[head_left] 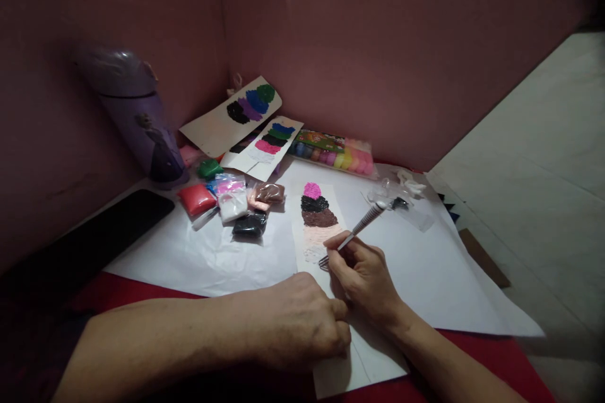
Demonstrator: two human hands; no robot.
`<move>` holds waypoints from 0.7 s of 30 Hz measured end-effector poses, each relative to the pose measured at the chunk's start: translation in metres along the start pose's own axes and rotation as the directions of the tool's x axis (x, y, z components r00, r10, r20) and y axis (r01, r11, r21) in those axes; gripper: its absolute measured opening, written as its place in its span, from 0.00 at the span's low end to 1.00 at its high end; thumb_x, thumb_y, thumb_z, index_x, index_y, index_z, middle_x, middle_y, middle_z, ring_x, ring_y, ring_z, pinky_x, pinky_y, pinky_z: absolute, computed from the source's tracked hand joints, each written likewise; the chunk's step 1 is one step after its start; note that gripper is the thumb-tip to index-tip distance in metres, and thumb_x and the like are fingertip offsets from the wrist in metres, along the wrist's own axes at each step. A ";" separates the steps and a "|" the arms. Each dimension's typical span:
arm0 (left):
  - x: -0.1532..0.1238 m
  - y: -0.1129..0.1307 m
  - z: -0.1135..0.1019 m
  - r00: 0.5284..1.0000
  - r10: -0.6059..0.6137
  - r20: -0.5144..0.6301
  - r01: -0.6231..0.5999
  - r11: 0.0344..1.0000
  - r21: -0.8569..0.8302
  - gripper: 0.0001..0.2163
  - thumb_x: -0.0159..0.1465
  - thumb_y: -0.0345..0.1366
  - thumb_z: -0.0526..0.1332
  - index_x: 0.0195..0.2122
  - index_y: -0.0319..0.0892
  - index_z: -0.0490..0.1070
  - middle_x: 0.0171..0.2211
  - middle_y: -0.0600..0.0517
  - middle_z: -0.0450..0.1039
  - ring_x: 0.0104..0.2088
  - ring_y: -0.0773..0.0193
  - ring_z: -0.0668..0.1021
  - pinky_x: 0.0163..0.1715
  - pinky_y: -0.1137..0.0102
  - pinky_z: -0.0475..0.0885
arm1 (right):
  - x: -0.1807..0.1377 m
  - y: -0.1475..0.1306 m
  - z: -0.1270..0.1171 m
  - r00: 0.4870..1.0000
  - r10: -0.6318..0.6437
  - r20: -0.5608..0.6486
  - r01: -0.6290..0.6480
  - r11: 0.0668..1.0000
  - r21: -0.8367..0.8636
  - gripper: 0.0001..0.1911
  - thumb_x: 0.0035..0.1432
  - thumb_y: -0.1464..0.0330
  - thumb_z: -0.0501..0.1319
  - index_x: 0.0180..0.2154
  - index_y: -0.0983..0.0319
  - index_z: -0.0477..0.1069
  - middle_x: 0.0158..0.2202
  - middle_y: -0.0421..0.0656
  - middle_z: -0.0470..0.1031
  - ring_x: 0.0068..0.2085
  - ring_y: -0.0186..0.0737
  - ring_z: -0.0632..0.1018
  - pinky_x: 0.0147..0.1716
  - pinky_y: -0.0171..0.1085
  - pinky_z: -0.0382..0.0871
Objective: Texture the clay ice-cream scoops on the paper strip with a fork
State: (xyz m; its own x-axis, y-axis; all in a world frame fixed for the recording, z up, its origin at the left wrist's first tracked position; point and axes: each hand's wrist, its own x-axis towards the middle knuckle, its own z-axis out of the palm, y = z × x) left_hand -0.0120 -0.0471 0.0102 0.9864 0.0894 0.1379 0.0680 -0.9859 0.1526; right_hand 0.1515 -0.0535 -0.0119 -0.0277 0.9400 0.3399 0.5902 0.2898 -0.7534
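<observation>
Here your right hand (363,274) pinched the tool (359,227), texturing clay on the card strip (321,227). Left hand (302,321), at 7 o'clock, fisted, pinned it down. Next move likely needed light strokes.

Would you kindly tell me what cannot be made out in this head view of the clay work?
- Lower end of the paper strip: covered by the left hand and right hand.
- Tip of the tool: too small to tell its shape.
- Print on the clay box: too small to read.
- Purple bottle: blurred and dim, its picture unclear.
- Both elbows: cut off by the bottom edge.
</observation>
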 end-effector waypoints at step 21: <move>0.000 -0.001 -0.001 0.997 0.030 -0.071 -0.032 0.999 -0.025 0.04 0.57 0.26 0.60 0.32 0.40 0.71 0.25 0.54 0.72 0.19 0.67 0.68 0.16 0.67 0.54 | -0.002 0.000 0.004 0.998 -0.054 0.027 0.053 0.998 0.036 0.05 0.58 0.72 0.55 0.31 0.62 0.68 0.19 0.34 0.63 0.19 0.29 0.64 0.19 0.30 0.60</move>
State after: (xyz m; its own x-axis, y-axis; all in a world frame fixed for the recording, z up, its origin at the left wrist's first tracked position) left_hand -0.0120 -0.0464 0.0110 0.9749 0.0696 0.2114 0.0328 -0.9844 0.1729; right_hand 0.1485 -0.0543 -0.0147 -0.0813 0.9275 0.3648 0.5586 0.3455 -0.7540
